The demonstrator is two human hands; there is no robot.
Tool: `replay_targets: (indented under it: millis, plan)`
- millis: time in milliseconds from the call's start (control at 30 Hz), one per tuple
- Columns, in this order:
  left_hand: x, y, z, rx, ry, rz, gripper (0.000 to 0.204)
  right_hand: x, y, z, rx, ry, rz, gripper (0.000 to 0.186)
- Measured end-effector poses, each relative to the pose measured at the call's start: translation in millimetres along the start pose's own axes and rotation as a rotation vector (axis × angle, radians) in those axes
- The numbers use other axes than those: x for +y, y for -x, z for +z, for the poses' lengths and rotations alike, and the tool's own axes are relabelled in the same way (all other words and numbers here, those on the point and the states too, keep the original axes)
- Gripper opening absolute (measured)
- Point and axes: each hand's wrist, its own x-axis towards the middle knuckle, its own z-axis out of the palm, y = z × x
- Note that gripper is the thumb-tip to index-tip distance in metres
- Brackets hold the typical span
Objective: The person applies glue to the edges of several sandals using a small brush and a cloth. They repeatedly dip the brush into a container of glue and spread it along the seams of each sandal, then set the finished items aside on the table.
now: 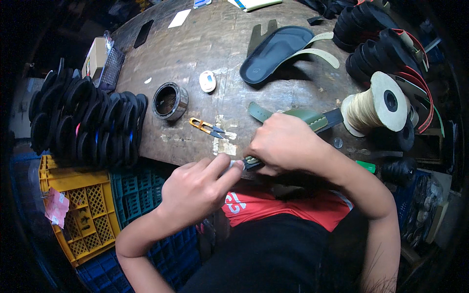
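Note:
At the table's front edge my two hands meet. My right hand [288, 141] is closed round a green leather shoe strap [307, 118] with pale stitching along its edge; one end [259, 112] sticks out on the far side. Closed in a pinch, my left hand [198, 183] touches the strap's near end, and a small pale bit shows at its fingertips, too hidden to name. Orange-handled thread snips [207, 128] lie just beyond the left hand. To the right stands a big spool of cream thread [364, 112].
A dark sandal footbed [278, 52] with pale straps lies at the back. A dark ring-shaped tin [170, 101] and a small white disc [207, 81] sit left of centre. Stacked black soles [88, 117] border the left, more [376, 53] the right. Yellow crates [88, 210] stand below left.

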Motion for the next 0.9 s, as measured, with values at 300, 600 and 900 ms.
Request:
replay_targets:
  millis: [300, 600, 900]
  plan:
    - [-3, 5, 4, 0.009, 0.016, 0.022, 0.024, -1, 2, 1, -0.031, 0.066, -0.017, 0.033]
    - [5, 2, 5, 0.001, 0.084, -0.064, 0.025, -9, 4, 3, -0.052, 0.056, 0.006, 0.026]
    - [11, 0, 13, 0.074, 0.223, -0.274, 0.022, -14, 11, 11, 0.017, 0.069, 0.041, 0.026]
